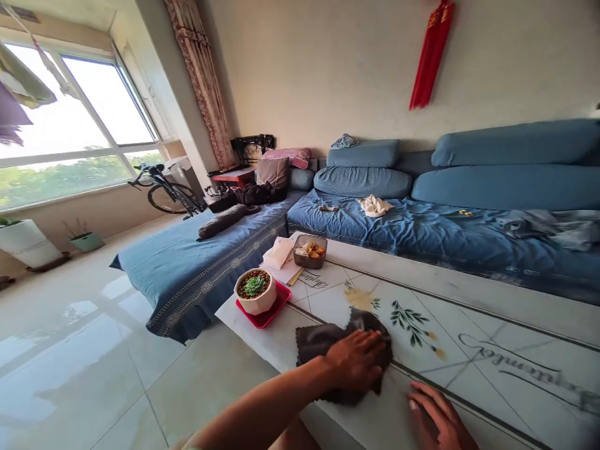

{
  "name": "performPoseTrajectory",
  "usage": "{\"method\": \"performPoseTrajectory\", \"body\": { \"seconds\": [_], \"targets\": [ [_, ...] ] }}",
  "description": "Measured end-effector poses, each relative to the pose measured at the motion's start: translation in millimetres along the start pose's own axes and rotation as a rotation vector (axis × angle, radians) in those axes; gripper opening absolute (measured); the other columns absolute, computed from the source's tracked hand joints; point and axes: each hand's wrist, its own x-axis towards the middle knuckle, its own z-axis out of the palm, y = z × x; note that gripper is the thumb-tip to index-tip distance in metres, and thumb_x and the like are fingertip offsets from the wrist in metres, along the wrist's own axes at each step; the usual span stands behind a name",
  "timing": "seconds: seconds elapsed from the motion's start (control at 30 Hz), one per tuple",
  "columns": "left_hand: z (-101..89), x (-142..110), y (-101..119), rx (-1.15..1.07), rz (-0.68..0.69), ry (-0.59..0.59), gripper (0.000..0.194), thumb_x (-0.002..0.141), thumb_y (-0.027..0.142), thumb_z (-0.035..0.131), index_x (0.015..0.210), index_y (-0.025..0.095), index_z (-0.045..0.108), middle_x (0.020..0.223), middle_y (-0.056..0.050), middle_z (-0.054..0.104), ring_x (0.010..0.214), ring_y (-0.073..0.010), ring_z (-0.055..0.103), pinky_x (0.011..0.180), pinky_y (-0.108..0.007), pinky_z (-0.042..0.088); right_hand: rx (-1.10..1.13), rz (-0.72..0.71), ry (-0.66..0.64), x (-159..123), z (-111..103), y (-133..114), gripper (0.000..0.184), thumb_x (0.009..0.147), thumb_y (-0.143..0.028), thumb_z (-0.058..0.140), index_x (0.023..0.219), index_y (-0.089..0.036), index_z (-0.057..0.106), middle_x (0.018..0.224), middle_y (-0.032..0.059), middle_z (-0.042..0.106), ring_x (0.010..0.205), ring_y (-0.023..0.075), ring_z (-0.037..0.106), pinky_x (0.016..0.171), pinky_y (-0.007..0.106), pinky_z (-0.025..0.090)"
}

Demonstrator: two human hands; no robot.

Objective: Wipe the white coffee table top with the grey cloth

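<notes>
My left hand (357, 361) presses down on a dark grey-brown cloth (315, 342) with zigzag-cut edges. Its fingers are bent over the bunched cloth, which lies on the coffee table (394, 417) near the front edge. Part of the cloth is hidden under the hand and forearm. My right hand (438, 417) is at the bottom of the view, fingers extended and slightly apart over the table's near side, holding nothing. Beyond the cloth, the tabletop carries a printed leaf pattern (411, 322) and lettering.
A potted succulent (255, 291) stands on a red tray (280, 299) at the table's left end. Behind it are a tissue pack (278, 252) and a brown container (310, 261) with food. A blue-covered sofa (210, 250) borders the table's far side.
</notes>
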Motion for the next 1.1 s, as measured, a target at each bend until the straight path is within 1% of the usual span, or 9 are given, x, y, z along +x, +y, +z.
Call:
{"method": "performPoseTrajectory", "body": {
  "seconds": [0.1, 0.3, 0.4, 0.57, 0.7, 0.8, 0.9, 1.0, 1.1],
  "targets": [
    [-3.2, 21, 16, 0.022, 0.069, -0.028, 0.066, 0.111, 0.053, 0.038, 0.168, 0.021, 0.042, 0.177, -0.005, 0.036, 0.162, -0.0210, 0.038, 0.136, -0.033, 0.028, -0.080, -0.040, 0.027, 1, -2, -9, 0.053, 0.105, -0.067, 0.048, 0.103, -0.025, 0.081, 0.124, 0.0104, 0.078, 0.111, 0.0263, 0.077, 0.094, 0.039, 0.068],
    [-31.8, 43, -70, 0.008, -0.356, 0.108, 0.062, 0.106, 0.028, 0.036, 0.163, 0.006, 0.044, 0.173, -0.023, 0.039, 0.162, -0.0359, 0.037, 0.134, -0.059, 0.030, -0.146, -0.069, -0.116, 2, -13, -38, 0.028, 0.109, -0.039, 0.047, 0.116, -0.026, 0.071, 0.131, 0.0108, 0.070, 0.125, 0.0275, 0.068, 0.112, 0.049, 0.059],
    [-25.2, 50, -82, -0.032, -0.419, 0.118, 0.062, 0.105, 0.026, 0.036, 0.164, 0.007, 0.042, 0.174, -0.023, 0.035, 0.164, -0.0355, 0.033, 0.134, -0.063, 0.025, -0.162, -0.113, -0.172, 7, -19, -49, 0.024, 0.108, -0.031, 0.044, 0.118, -0.026, 0.065, 0.130, 0.0104, 0.067, 0.128, 0.0277, 0.064, 0.118, 0.050, 0.055],
    [-8.1, 43, 7, -0.097, -0.176, 0.039, 0.060, 0.102, 0.032, 0.048, 0.160, 0.016, 0.053, 0.173, -0.011, 0.042, 0.162, -0.0231, 0.038, 0.136, -0.038, 0.026, -0.225, -0.127, -0.246, 17, -20, -65, 0.028, 0.104, -0.023, 0.042, 0.123, -0.023, 0.063, 0.130, 0.0129, 0.068, 0.128, 0.0295, 0.063, 0.119, 0.054, 0.053],
    [-5.1, -4, 58, -0.087, -0.015, -0.014, 0.056, 0.103, 0.033, 0.049, 0.158, 0.028, 0.057, 0.171, 0.001, 0.047, 0.157, -0.0172, 0.046, 0.133, -0.030, 0.032, -0.311, -0.061, -0.315, -4, -11, -68, 0.048, 0.098, -0.011, 0.038, 0.137, -0.016, 0.065, 0.148, 0.0180, 0.067, 0.142, 0.0312, 0.060, 0.122, 0.053, 0.051],
    [-24.8, -45, 28, -0.049, -0.051, -0.030, 0.056, 0.101, 0.030, 0.050, 0.157, 0.031, 0.057, 0.170, 0.004, 0.049, 0.156, -0.0177, 0.047, 0.132, -0.033, 0.033, -0.336, -0.038, -0.362, -47, -23, -59, 0.060, 0.095, -0.008, 0.038, 0.148, -0.017, 0.064, 0.158, 0.0153, 0.062, 0.148, 0.0305, 0.058, 0.125, 0.051, 0.048],
    [-54.3, -57, -31, 0.020, -0.240, 0.020, 0.056, 0.104, 0.025, 0.037, 0.158, 0.017, 0.053, 0.169, -0.011, 0.050, 0.158, -0.0255, 0.045, 0.133, -0.049, 0.033, -0.358, 0.012, -0.367, -92, -60, -47, 0.065, 0.094, -0.011, 0.043, 0.155, -0.022, 0.062, 0.164, 0.0102, 0.056, 0.151, 0.0291, 0.055, 0.127, 0.050, 0.047],
    [-60.5, -27, -65, 0.066, -0.353, 0.062, 0.053, 0.107, 0.024, 0.034, 0.154, 0.006, 0.051, 0.166, -0.022, 0.049, 0.158, -0.0304, 0.044, 0.131, -0.058, 0.034, -0.345, 0.061, -0.431, -116, -101, -39, 0.068, 0.094, -0.013, 0.044, 0.160, -0.021, 0.056, 0.171, 0.0088, 0.046, 0.156, 0.0275, 0.048, 0.129, 0.049, 0.045],
    [-33.4, 35, -48, 0.046, -0.294, 0.064, 0.051, 0.110, 0.027, 0.033, 0.153, 0.005, 0.050, 0.167, -0.023, 0.047, 0.158, -0.0263, 0.043, 0.132, -0.052, 0.032, -0.285, 0.097, -0.503, -111, -122, -40, 0.064, 0.095, -0.015, 0.045, 0.157, -0.021, 0.060, 0.169, 0.0078, 0.048, 0.155, 0.0262, 0.051, 0.128, 0.046, 0.047]
  ]
}}
